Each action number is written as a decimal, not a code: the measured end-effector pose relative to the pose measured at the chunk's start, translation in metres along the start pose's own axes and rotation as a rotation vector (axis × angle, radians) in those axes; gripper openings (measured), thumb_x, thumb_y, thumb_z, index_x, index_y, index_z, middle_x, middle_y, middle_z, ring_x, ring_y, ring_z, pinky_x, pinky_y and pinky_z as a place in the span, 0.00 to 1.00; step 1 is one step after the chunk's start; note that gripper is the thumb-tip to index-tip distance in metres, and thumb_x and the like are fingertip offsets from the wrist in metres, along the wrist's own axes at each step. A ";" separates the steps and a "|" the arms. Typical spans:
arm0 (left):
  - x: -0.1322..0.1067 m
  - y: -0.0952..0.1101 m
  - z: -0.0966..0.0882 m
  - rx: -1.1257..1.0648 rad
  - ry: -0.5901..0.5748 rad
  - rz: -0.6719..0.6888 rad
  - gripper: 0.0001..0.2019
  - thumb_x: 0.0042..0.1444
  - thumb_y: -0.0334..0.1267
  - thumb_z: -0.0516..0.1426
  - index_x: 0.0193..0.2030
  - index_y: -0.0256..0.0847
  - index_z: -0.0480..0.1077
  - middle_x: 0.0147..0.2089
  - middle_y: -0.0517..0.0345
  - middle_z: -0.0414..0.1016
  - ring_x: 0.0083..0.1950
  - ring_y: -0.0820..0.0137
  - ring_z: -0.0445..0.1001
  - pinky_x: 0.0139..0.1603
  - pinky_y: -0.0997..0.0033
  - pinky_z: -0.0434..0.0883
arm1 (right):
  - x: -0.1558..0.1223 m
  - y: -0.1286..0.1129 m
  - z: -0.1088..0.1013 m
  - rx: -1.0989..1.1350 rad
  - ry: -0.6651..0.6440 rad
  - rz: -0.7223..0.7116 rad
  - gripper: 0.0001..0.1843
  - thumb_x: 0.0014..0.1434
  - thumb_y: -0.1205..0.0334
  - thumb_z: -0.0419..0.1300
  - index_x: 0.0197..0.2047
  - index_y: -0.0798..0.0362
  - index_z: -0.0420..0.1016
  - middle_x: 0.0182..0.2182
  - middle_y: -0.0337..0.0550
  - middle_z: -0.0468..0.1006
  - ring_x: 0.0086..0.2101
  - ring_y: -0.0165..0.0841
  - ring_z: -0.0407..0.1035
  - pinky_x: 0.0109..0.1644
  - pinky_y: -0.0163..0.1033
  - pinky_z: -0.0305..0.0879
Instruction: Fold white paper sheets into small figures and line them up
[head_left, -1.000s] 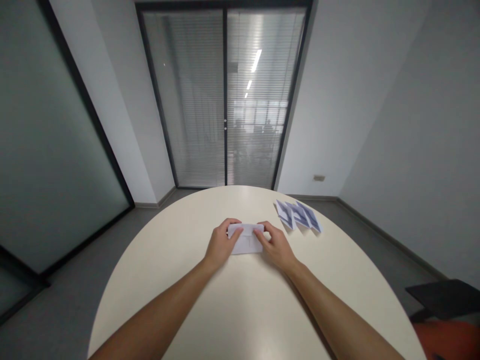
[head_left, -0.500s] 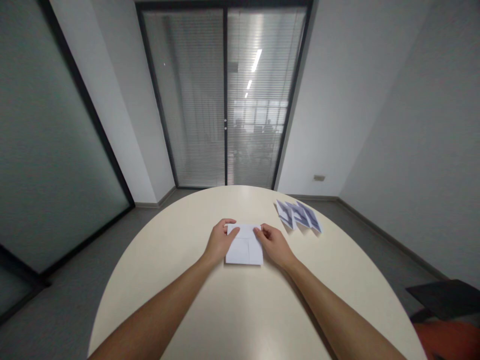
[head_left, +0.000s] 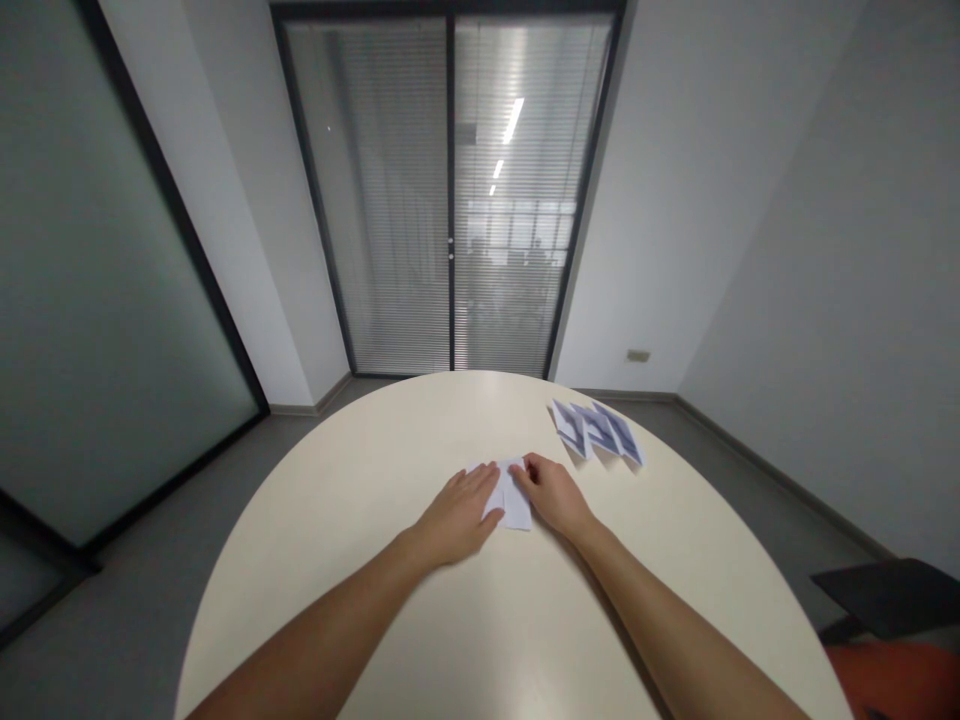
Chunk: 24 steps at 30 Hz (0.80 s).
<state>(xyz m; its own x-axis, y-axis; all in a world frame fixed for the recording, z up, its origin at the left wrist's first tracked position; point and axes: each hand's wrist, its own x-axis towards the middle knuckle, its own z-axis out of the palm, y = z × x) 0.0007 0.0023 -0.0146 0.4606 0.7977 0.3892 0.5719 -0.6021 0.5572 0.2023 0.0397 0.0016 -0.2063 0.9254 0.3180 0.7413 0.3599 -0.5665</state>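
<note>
A small white sheet of paper [head_left: 516, 508] with crease lines lies on the round table in front of me. My left hand [head_left: 461, 512] is laid flat over its left part, fingers stretched out and thumb apart, so that side of the sheet is hidden. At the upper right edge, my right hand [head_left: 551, 492] pinches the paper, thumb on top and the other fingers curled at the side.
Zigzag-folded paper [head_left: 600, 432] with a bluish print stands at the table's far right. The pale round table [head_left: 360, 480] ends before a glass door with blinds [head_left: 450, 200]. A dark and red chair [head_left: 892, 620] is at the lower right.
My left hand has let go of the paper's upper left edge and now lies flat on the sheet, further right and lower. My right hand keeps its grip, slightly lower.
</note>
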 end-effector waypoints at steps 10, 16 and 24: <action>0.003 -0.001 -0.011 0.308 -0.080 0.124 0.20 0.64 0.33 0.52 0.61 0.44 0.69 0.63 0.51 0.70 0.63 0.59 0.66 0.66 0.54 0.60 | -0.003 0.001 -0.001 -0.094 -0.055 -0.349 0.17 0.63 0.64 0.56 0.54 0.50 0.77 0.49 0.48 0.78 0.49 0.40 0.69 0.55 0.44 0.64; 0.009 0.000 -0.014 0.424 -0.071 0.042 0.15 0.65 0.30 0.51 0.51 0.45 0.76 0.53 0.55 0.78 0.54 0.64 0.73 0.59 0.59 0.66 | -0.005 -0.001 -0.003 -0.106 -0.168 -0.396 0.15 0.66 0.62 0.54 0.49 0.49 0.81 0.45 0.46 0.80 0.46 0.38 0.70 0.53 0.43 0.64; 0.002 0.009 -0.009 0.580 -0.076 -0.089 0.20 0.68 0.41 0.49 0.63 0.35 0.67 0.65 0.44 0.67 0.66 0.52 0.62 0.65 0.50 0.60 | -0.008 -0.012 -0.015 -0.166 -0.226 -0.485 0.14 0.65 0.60 0.56 0.46 0.51 0.82 0.41 0.48 0.79 0.43 0.38 0.71 0.51 0.41 0.64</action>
<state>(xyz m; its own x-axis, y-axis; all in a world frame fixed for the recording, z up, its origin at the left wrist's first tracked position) 0.0001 -0.0010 -0.0020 0.4289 0.8542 0.2939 0.8783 -0.4704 0.0853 0.2048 0.0264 0.0174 -0.6667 0.6677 0.3312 0.6146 0.7439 -0.2625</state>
